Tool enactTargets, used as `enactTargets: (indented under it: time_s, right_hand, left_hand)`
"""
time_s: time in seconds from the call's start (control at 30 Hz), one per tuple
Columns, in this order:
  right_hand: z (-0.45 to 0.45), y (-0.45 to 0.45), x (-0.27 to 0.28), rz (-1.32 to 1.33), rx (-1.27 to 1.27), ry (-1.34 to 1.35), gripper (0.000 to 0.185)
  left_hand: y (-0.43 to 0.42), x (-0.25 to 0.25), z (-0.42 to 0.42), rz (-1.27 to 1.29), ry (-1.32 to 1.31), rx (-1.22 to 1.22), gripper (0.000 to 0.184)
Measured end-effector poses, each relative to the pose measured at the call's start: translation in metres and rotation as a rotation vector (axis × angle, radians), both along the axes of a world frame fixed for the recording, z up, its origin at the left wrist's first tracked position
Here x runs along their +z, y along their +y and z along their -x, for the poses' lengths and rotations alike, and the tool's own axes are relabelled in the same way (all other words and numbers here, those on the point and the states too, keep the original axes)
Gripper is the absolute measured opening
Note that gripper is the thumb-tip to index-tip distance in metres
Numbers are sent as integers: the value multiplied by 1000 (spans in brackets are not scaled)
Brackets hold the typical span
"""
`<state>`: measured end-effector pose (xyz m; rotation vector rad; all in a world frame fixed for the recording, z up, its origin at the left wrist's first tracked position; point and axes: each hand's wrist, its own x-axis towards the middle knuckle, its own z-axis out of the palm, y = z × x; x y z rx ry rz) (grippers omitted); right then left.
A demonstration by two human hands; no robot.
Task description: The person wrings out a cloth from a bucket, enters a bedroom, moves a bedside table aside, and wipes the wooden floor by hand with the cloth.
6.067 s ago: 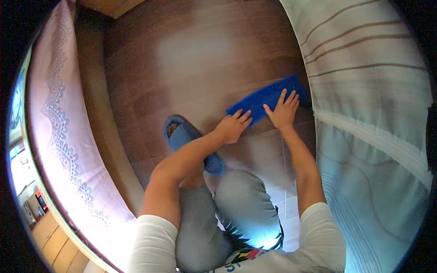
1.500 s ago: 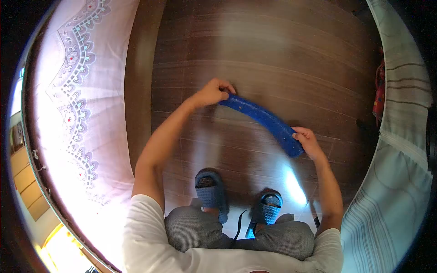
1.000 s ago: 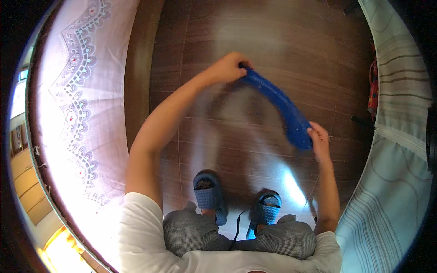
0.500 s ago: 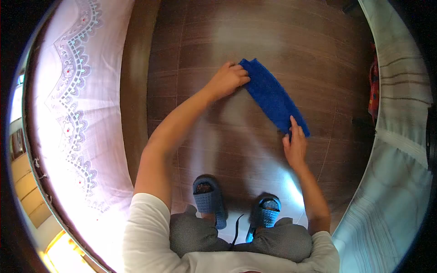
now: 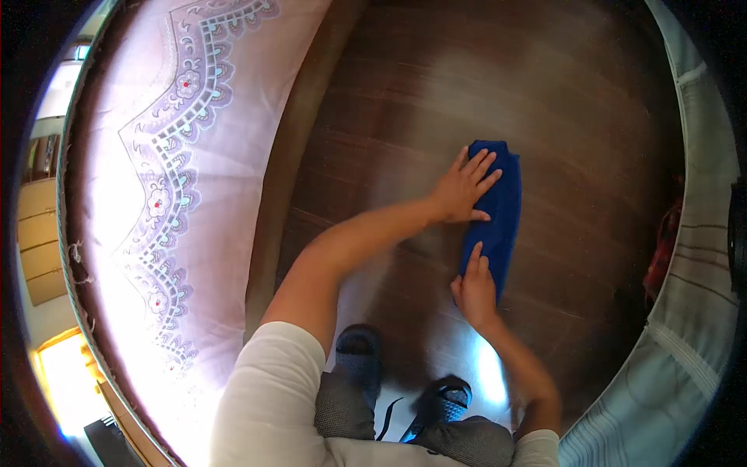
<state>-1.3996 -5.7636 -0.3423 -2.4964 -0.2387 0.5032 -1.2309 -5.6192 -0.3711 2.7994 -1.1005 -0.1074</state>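
Note:
A folded blue cloth (image 5: 502,210) lies flat on the brown wood-look floor (image 5: 397,156), its long side running away from me. My left hand (image 5: 464,189) rests on the far part of the cloth with its fingers spread. On the near end lies my right hand (image 5: 477,288), its index finger stretched out over the cloth and the thumb apart at the left edge. Both palms face down, and nothing is gripped in either one.
My slippered feet (image 5: 358,358) are on the floor below my hands. A pink embroidered cover (image 5: 233,156) hangs at the left. Striped fabric (image 5: 692,311) hangs at the right, with a red patterned item (image 5: 661,249) beside it.
The cloth, held up and curved about a second ago, lies flat and now points more directly away from me. My left hand has gone from pinching its end to spreading over it.

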Motion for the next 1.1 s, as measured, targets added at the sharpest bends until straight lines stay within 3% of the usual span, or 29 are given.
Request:
enactTargets:
  time_s: [0.2,0.33,0.5,0.73,0.87,1.1]
  right_hand:
    - [-77,31,8,90,140,-33,84]
    - [-122,52,1,203,201,-117,83]
    - [-159,70,3,291,249,-202,75]
    - [-181,114,-18,325,288,-420,58]
    - [-164,139,-27,236,360,-488,55]
    - [-111,128,-16,133,531,-431,44]
  left_hand:
    - [49,6,-62,-119,40,179,97]
    - [74,22,-98,-336,46,275,97]
    - [116,27,-108,-349,132,550,99]
    - [178,24,-81,-281,214,938,105]
    - [232,12,-54,-310,268,927,107]
    - [238,23,32,-285,173,906,104]
